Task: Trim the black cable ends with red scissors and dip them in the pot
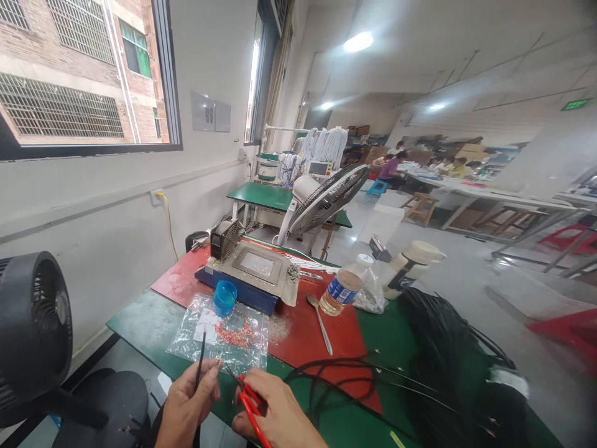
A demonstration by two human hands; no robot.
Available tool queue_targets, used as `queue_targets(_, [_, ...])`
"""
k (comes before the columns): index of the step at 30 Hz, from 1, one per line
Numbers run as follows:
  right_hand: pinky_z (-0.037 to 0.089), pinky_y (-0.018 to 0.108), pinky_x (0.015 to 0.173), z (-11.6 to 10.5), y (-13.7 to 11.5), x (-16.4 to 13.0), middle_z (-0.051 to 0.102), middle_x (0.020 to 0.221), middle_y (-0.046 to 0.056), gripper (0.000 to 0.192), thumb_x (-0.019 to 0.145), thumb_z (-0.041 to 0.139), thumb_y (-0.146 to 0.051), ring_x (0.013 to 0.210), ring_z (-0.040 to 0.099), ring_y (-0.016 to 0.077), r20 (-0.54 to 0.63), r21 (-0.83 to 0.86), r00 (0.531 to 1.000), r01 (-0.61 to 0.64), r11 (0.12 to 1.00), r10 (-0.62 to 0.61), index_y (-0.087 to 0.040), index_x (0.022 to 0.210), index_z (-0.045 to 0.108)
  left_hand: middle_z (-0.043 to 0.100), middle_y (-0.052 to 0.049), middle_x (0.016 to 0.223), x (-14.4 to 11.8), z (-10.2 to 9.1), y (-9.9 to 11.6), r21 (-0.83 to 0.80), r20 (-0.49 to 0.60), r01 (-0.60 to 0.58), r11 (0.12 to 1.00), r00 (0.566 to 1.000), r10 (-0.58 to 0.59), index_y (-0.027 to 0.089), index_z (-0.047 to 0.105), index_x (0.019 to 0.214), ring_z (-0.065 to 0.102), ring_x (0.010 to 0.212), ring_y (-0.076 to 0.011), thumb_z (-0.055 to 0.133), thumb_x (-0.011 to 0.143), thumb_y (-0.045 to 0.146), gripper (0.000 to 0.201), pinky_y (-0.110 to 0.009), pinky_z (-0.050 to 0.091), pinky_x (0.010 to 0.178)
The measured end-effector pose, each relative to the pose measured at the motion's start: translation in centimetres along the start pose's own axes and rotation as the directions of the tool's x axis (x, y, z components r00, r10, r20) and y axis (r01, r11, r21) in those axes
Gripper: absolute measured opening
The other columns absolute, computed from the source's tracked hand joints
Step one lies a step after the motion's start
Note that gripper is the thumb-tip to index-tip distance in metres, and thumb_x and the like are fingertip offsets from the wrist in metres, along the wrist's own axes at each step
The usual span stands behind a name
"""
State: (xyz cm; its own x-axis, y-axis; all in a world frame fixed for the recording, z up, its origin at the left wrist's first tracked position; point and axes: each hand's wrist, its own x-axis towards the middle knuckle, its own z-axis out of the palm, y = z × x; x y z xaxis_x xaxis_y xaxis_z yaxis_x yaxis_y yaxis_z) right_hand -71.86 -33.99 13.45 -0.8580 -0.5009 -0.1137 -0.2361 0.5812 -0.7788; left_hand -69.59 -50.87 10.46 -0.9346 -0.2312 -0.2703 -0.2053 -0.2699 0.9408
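My left hand is closed around a thin black cable, whose end sticks up past the fingers. Thumb and forefinger pinch together at its tip; whatever tiny piece sits there is too small to make out. In my right hand are red-handled pliers, their dark, narrow jaws pointing at the left fingertips. Just beyond both hands lies a clear plastic bag with many small red-orange pieces spread over it. A blue plastic cup stands at the bag's far edge.
A blue-sided soldering pot or hot plate stands behind the bag. To the right are a spoon, a labelled bottle and a bundle of black cables. Fans stand at left and beyond the table.
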Motion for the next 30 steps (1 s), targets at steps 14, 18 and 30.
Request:
queue_targets(14, [0.017, 0.023, 0.052, 0.2, 1.5, 1.2, 0.032, 0.056, -0.005, 0.047, 0.082, 0.052, -0.046, 0.055, 0.029, 0.0074, -0.013, 0.017, 0.998, 0.062, 0.998, -0.062, -0.016, 0.055, 0.028, 0.043, 0.004, 0.053, 1.7, -0.3, -0.5, 0.215, 0.144, -0.052, 0.975, 0.989, 0.021, 0.013, 0.064, 0.08, 0.035, 0.052, -0.0101, 0.063, 0.069, 0.056, 0.044, -0.023, 0.026, 0.049])
queue_targets(18, [0.018, 0.022, 0.052, 0.3, 2.3, 1.5, 0.031, 0.056, -0.005, 0.048, 0.083, 0.05, -0.048, 0.055, 0.028, 0.0074, 0.005, 0.078, 0.997, 0.07, 0.994, -0.071, -0.016, 0.055, 0.028, 0.043, 0.004, 0.052, 2.1, 0.2, -0.3, 0.236, 0.136, -0.076, 0.969, 0.99, 0.045, 0.012, 0.065, 0.079, 0.035, 0.052, -0.0106, 0.063, 0.068, 0.055, 0.045, -0.024, 0.025, 0.05])
queue_targets(30, [0.013, 0.022, 0.044, 0.9, 3.8, 2.2, 0.022, 0.05, -0.005, 0.048, 0.076, 0.059, -0.038, 0.048, 0.02, 0.0049, 0.003, 0.192, 0.998, -0.058, 0.98, 0.059, -0.016, 0.049, 0.027, 0.045, 0.004, 0.051, 2.8, 0.6, -0.6, 0.162, 0.124, -0.013, 0.987, 0.992, -0.008, 0.012, 0.066, 0.08, 0.033, 0.047, -0.008, 0.069, 0.061, 0.059, 0.051, -0.022, 0.021, 0.046])
